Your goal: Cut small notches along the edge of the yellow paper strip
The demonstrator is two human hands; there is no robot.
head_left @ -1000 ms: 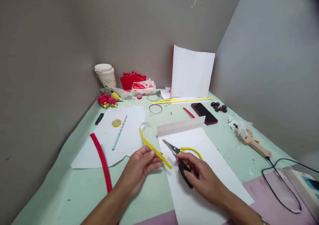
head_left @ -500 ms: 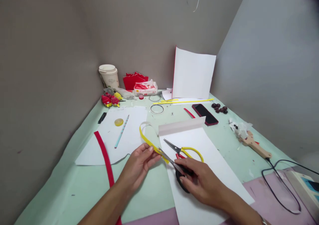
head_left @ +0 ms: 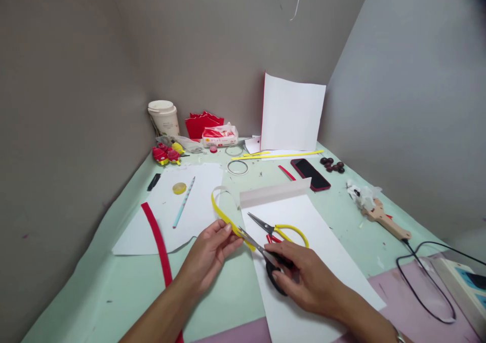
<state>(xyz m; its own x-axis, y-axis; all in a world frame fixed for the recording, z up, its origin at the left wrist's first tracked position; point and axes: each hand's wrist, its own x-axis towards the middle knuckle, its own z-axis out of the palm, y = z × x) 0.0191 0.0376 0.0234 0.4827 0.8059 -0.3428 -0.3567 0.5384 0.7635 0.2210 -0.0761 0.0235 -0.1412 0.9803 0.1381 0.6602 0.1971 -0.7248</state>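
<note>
Between the thumb and fingers of my left hand [head_left: 210,249] is a narrow yellow strip [head_left: 219,210], its far end curling over to show a white back. My right hand [head_left: 307,277] is closed around black-handled scissors [head_left: 274,277], their blades at the strip just right of my left fingertips. Whether the blades have cut into the strip I cannot tell. Beneath the scissors lies a white paper sheet [head_left: 322,277] with a folded-up far edge. A second pair of scissors with yellow and red handles [head_left: 292,231] rests on it. A red strip [head_left: 161,246] passes behind my left forearm.
On the left, a pencil [head_left: 184,201] and a yellow tape roll [head_left: 179,188] lie on white paper [head_left: 136,234]. A phone [head_left: 311,174] is at right, past it a corded glue gun [head_left: 387,224]. A lidded cup [head_left: 164,118] and a standing sheet [head_left: 292,112] are at the back.
The whole view has shifted slightly. Both hands, the yellow strip and the scissors keep nearly the same positions relative to each other.
</note>
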